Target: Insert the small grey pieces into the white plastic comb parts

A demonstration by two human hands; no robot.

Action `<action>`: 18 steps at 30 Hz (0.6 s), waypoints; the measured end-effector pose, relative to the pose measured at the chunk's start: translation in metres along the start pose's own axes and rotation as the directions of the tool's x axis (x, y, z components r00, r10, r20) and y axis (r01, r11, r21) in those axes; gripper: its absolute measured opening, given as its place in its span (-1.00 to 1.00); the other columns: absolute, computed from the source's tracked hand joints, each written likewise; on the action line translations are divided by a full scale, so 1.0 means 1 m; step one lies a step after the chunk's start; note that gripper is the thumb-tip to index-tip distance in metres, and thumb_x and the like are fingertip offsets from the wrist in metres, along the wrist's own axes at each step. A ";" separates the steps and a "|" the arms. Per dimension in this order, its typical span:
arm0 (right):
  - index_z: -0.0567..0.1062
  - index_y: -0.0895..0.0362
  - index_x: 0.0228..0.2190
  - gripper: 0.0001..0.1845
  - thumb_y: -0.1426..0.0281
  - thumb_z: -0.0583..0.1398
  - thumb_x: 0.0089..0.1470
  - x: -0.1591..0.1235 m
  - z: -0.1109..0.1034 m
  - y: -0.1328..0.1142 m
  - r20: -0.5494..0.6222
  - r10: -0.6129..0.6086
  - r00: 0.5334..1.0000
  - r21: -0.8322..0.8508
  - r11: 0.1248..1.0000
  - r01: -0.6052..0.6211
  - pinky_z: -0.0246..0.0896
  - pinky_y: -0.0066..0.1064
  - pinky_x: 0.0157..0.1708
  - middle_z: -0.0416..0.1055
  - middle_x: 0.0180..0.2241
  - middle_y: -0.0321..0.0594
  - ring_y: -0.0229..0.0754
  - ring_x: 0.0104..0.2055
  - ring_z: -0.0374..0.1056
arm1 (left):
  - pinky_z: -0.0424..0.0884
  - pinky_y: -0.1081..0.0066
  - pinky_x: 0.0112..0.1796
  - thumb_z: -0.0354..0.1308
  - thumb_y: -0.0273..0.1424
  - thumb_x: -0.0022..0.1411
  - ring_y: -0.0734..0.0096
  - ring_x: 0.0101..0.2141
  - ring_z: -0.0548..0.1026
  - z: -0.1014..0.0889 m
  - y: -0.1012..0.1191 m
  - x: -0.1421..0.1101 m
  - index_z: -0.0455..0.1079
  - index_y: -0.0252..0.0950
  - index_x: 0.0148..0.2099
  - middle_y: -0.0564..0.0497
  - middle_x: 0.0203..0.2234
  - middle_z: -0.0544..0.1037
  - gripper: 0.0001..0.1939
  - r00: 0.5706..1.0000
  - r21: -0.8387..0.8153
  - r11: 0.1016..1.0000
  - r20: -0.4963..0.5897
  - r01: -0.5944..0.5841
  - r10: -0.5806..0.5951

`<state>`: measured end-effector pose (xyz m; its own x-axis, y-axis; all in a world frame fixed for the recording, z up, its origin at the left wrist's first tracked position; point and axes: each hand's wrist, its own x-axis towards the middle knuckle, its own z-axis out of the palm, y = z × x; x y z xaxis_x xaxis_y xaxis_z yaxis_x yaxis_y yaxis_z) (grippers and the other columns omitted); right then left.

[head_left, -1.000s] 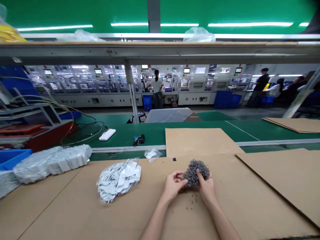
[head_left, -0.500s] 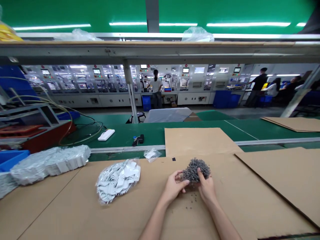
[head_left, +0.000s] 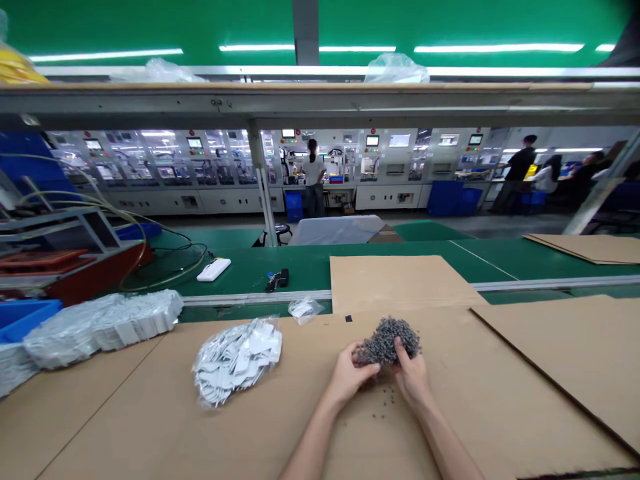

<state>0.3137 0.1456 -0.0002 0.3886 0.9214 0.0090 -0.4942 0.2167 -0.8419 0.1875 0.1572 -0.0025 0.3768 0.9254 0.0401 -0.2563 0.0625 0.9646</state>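
A clump of small dark grey parts (head_left: 391, 339) is held between my two hands, just above the cardboard sheet (head_left: 300, 373). My left hand (head_left: 350, 373) is curled around its lower left side, thumb toward the front. On its right side my right hand (head_left: 411, 367) grips it, with the thumb laid on top. The fingers beneath are mostly hidden. Several loose grey bits (head_left: 387, 400) lie on the cardboard below. What the single parts are is too small to make out. Left of my hands sits a clear bag of flat white pieces (head_left: 237, 360).
Stacked white pieces in clear wrap (head_left: 105, 327) lie at the left beside a blue bin (head_left: 30, 317). A small clear bag (head_left: 304, 309), keys (head_left: 277, 280) and a white box (head_left: 213, 270) are farther back. Cardboard sheets (head_left: 565, 360) lie right. A metal post (head_left: 263, 180) rises behind.
The fingers of my left hand have shifted slightly around the clump's left side, which now spreads a little farther left. My right hand has barely moved.
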 end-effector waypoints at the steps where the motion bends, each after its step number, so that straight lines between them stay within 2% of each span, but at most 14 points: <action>1: 0.33 0.14 -0.20 -0.51 0.19 0.23 -0.21 0.000 0.000 0.000 -0.007 -0.003 1.000 -0.013 1.000 0.003 0.31 -0.24 -0.29 0.44 -0.27 -0.15 -0.03 -0.21 0.34 | 0.38 0.37 -0.32 0.27 -0.40 -0.14 0.29 -0.34 0.46 0.000 0.000 0.000 0.26 -0.37 -0.14 -0.09 -0.33 0.50 -0.54 1.000 0.013 1.000 -0.006 -0.016 0.016; 4: 0.34 0.12 -0.20 -0.51 0.18 0.23 -0.21 0.002 -0.001 0.001 0.005 -0.007 1.000 -0.024 1.000 0.007 0.30 -0.26 -0.28 0.43 -0.25 -0.17 -0.05 -0.20 0.34 | 0.33 0.36 -0.18 0.25 -0.44 -0.12 0.27 -0.22 0.40 0.000 0.002 0.000 0.29 -0.38 -0.17 -0.10 -0.25 0.46 -0.60 0.995 -0.005 0.995 -0.002 -0.099 0.099; 5: 0.33 0.11 -0.19 -0.51 0.18 0.23 -0.21 0.002 -0.001 0.002 0.009 -0.007 1.000 -0.020 1.000 0.007 0.30 -0.26 -0.28 0.43 -0.24 -0.18 -0.05 -0.20 0.34 | 0.35 0.35 -0.19 0.25 -0.45 -0.13 0.26 -0.20 0.39 0.001 0.002 0.000 0.28 -0.37 -0.17 -0.10 -0.23 0.45 -0.59 0.995 -0.037 0.995 -0.004 -0.096 0.096; 8: 0.32 0.11 -0.17 -0.49 0.18 0.22 -0.20 0.004 -0.003 0.005 0.001 -0.014 1.000 -0.039 0.999 0.014 0.29 -0.26 -0.25 0.43 -0.25 -0.19 -0.07 -0.19 0.33 | 0.44 0.42 -0.51 0.27 -0.44 -0.20 0.28 -0.36 0.45 0.000 -0.001 0.002 0.25 -0.34 -0.18 -0.10 -0.22 0.42 -0.54 0.997 -0.103 0.994 -0.077 -0.034 0.026; 10: 0.31 0.11 -0.15 -0.46 0.18 0.23 -0.21 0.005 -0.006 0.006 -0.029 -0.044 0.999 -0.104 0.994 0.041 0.27 -0.28 -0.23 0.44 -0.26 -0.20 -0.08 -0.19 0.33 | 0.35 0.52 -0.71 0.28 -0.42 -0.22 0.39 -0.53 0.45 -0.003 -0.004 0.006 0.25 -0.36 -0.21 -0.09 -0.28 0.43 -0.54 0.985 -0.076 0.997 -0.173 -0.030 0.017; 12: 0.31 0.11 -0.15 -0.44 0.19 0.25 -0.24 0.005 -0.008 0.006 -0.057 -0.086 0.995 -0.180 0.981 0.074 0.26 -0.31 -0.21 0.44 -0.27 -0.22 -0.11 -0.20 0.33 | 0.28 0.57 -0.77 0.28 -0.38 -0.22 0.46 -0.61 0.42 -0.007 -0.006 0.009 0.26 -0.39 -0.25 -0.07 -0.38 0.45 -0.56 0.970 -0.042 0.998 -0.242 -0.037 0.026; 15: 0.29 0.05 -0.16 -0.45 0.21 0.26 -0.25 0.005 -0.010 0.004 -0.052 -0.082 0.995 -0.241 0.968 0.067 0.35 -0.33 -0.36 0.43 -0.31 -0.30 -0.14 -0.30 0.35 | 0.34 0.56 -0.68 0.27 -0.31 -0.20 0.41 -0.56 0.45 -0.012 -0.006 0.011 0.28 -0.40 -0.30 -0.04 -0.50 0.48 -0.60 0.957 -0.042 0.999 -0.290 -0.030 0.017; 18: 0.26 0.01 -0.18 -0.49 0.22 0.25 -0.23 0.005 -0.011 0.004 -0.056 -0.052 0.997 -0.210 0.977 0.039 0.37 -0.38 -0.58 0.39 -0.30 -0.32 -0.13 -0.36 0.35 | 0.43 0.47 -0.52 0.25 -0.26 -0.16 0.34 -0.48 0.48 -0.014 -0.004 0.011 0.32 -0.43 -0.32 -0.10 -0.48 0.51 -0.62 0.957 -0.051 0.999 -0.291 -0.009 -0.006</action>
<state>0.3227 0.1478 -0.0094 0.4568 0.8893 0.0220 -0.3042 0.1795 -0.9355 0.1802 0.1722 -0.0091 0.1030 0.9937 -0.0433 -0.3045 0.0730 0.9497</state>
